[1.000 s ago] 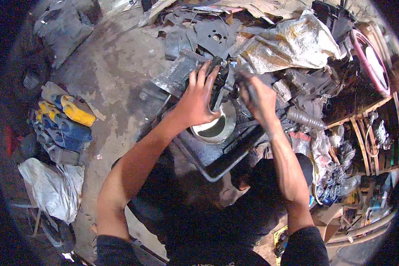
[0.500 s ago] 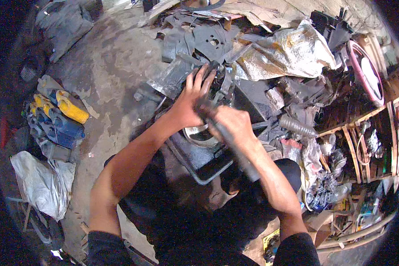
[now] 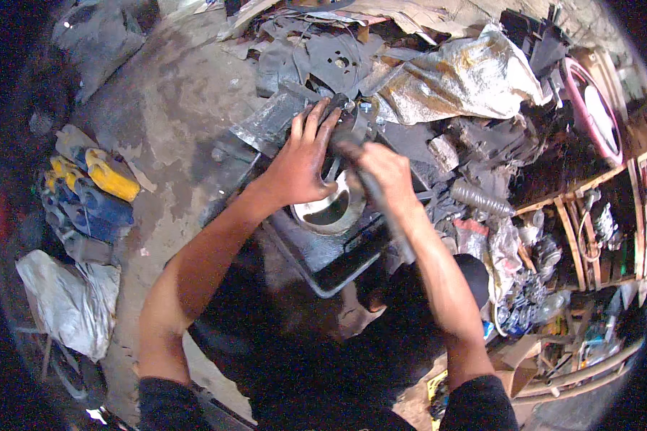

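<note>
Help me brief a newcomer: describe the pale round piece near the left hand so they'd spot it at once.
Find the big black base in front of the person. Within its outline, just below the left hand in the picture, is a pale round piece. Its bright ring with a dark crescent inside sets it apart from the dark surfaces around it.

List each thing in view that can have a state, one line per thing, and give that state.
Left grip: open, fingers spread over a dark part.
Right grip: closed on a long tool.
Long tool: held slantwise, blurred.
Metal ring: partly covered by the left thumb.
Silvery sheet: crumpled, stained brown.
White sack: creased, crumpled.
Ribbed tube: lying on its side.
Pink-rimmed oval object: tilted.
</note>
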Demonstrator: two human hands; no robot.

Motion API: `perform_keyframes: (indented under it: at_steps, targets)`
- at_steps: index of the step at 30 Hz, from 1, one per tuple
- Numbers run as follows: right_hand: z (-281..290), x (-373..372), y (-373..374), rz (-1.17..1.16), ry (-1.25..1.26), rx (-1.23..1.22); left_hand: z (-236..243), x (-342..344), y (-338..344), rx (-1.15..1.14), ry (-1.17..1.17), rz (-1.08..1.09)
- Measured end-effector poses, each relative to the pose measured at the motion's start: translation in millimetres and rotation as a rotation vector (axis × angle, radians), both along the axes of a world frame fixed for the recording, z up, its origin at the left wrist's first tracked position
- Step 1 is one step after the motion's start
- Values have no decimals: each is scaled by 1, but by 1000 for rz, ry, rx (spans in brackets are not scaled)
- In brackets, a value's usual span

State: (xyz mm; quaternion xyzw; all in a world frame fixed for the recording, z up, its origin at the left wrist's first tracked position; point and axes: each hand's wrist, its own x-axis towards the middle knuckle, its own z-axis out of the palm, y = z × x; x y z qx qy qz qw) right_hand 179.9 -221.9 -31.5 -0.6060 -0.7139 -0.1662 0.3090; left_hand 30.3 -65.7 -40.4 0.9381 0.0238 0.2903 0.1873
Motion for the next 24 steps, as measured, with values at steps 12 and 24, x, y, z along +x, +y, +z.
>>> perform_keyframes:
  at_steps: [12, 24]
  targets:
    - [14, -18, -12, -26, 58, 208, 5, -4, -5, -14, 59, 86]
    - [20, -10, 6, -201, 465, 253, 3, -10, 0, 21, 82, 64]
